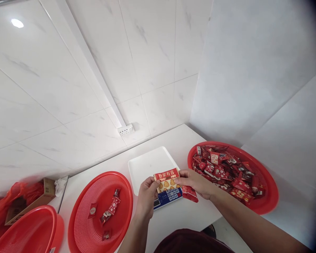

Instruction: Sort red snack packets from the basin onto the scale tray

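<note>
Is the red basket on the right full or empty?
Quite full: the right basket holds a wide pile of red packets that hides most of its bottom.

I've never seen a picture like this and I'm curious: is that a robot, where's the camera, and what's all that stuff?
No robot! Those are a person's bare hands, left hand and right hand. The camera is worn on their head, looking forward and down. Both hands hold a packet with golden treats pictured on it, above a white scale with blue buttons. On the white table, the right basket is heaped with red packets; the basket left of the scale has just a few.
</note>
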{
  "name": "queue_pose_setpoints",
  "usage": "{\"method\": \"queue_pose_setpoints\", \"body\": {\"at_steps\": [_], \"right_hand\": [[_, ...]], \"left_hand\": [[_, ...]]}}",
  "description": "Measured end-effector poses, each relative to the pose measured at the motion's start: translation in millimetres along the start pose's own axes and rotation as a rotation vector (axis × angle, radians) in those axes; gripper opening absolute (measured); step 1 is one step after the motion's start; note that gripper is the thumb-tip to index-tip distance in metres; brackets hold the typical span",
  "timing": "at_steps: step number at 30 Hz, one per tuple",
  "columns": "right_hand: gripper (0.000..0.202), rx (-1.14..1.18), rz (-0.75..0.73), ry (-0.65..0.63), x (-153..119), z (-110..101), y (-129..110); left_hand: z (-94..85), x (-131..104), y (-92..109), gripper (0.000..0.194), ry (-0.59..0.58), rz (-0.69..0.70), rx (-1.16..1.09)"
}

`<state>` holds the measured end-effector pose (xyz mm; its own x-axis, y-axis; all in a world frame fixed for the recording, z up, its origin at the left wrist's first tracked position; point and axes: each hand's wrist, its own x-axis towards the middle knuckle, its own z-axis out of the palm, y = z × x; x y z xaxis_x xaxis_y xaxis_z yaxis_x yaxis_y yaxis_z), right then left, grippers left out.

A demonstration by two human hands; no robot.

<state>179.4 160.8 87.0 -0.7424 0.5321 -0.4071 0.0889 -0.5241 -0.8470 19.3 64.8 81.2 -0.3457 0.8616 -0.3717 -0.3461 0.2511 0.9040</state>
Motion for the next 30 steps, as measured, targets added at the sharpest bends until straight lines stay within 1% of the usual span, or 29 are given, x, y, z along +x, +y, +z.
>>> {"method": "queue_pose_setpoints", "body": {"at_steps": [9, 12, 15, 17, 23, 30], "right_hand": [[0.031, -0.062, 0.017, 0.066, 10.6, -0.2, 4.0], [0.033, -0.068, 0.032, 0.08, 14.9, -0.6, 8.0], [0.036, -0.067, 0.057, 0.039, 18.6, -0.9, 12.4], [0.038, -0.077, 0.067, -0.002, 20.4, -0.4, 14.0], [0.042, -0.126, 0.038, -0.046, 24.7, 3.9, 13.1], [0.033, -0.075, 0.056, -0.02, 28.2, 7.0, 12.2]], "left_hand": [[-6.0, 6.9, -4.5, 0.03, -0.032, -0.045, -0.024], [-9.0, 8.0, -6.5, 0.033, -0.069, -0.056, 0.003], [-12.6, 8.1, -9.3, 0.043, -0.141, -0.093, 0.056], [-14.9, 8.4, -10.9, 0.045, -0.162, -0.108, 0.058], [-17.8, 10.2, -12.6, 0.041, -0.147, -0.061, 0.046], [-17.1, 16.0, -17.1, 0.039, -0.111, -0.067, 0.022]]}}
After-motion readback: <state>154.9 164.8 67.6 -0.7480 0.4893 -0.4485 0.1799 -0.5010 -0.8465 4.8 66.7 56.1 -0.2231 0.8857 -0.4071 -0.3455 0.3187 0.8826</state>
